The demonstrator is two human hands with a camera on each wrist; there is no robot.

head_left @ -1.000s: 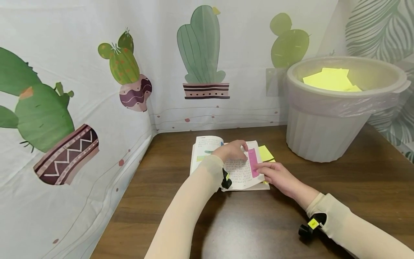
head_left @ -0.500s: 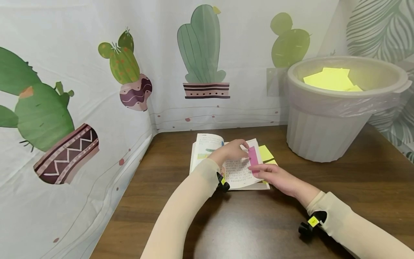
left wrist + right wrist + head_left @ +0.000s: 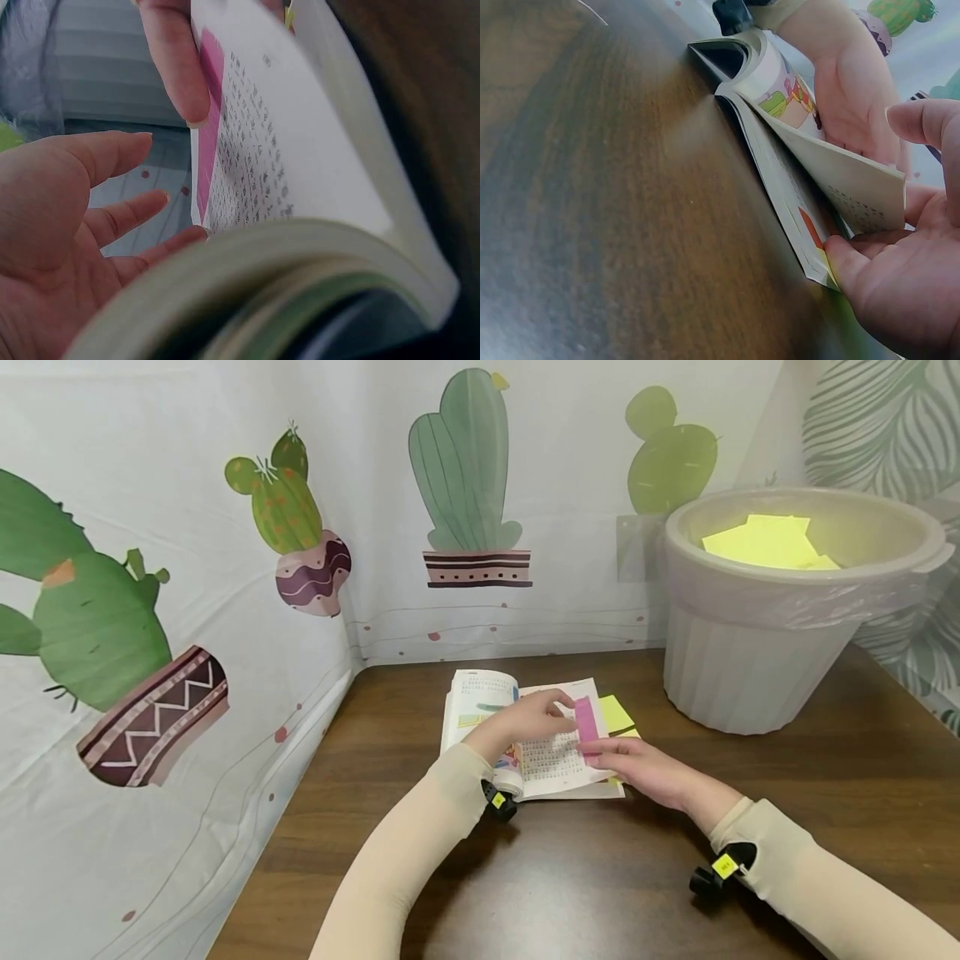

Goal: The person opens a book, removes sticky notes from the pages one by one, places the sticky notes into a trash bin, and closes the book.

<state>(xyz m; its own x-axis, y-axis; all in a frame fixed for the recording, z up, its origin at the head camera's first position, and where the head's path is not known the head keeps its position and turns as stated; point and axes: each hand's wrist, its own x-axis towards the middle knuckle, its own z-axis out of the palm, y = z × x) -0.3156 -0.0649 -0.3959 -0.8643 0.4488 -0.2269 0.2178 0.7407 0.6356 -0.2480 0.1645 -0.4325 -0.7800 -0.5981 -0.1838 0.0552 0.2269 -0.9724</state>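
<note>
An open book (image 3: 480, 693) lies on the table, its left pages curling up. A pink strip (image 3: 586, 718) lies along the outer edge of the printed right page (image 3: 551, 762). My right hand (image 3: 651, 768) holds this page lifted at its edge; one finger overlaps the strip and others are behind the page. In the right wrist view, the right thumb (image 3: 847, 262) is by the lower pages, under the raised leaf. My left hand (image 3: 528, 720) hovers over the right page with its fingers apart, as the left wrist view also shows. Yellow sticky notes (image 3: 617, 715) stick out beyond the book.
A large grey bin (image 3: 750, 660) with a plastic liner stands at the back right, holding several yellow sheets (image 3: 772, 542). A cactus-print curtain (image 3: 375, 485) hangs behind and left of the brown wooden table (image 3: 570, 877).
My left wrist has shifted left, baring the picture near the book's fold. My right fingertips have slid slightly left on the pink strip, then stayed nearly still.
</note>
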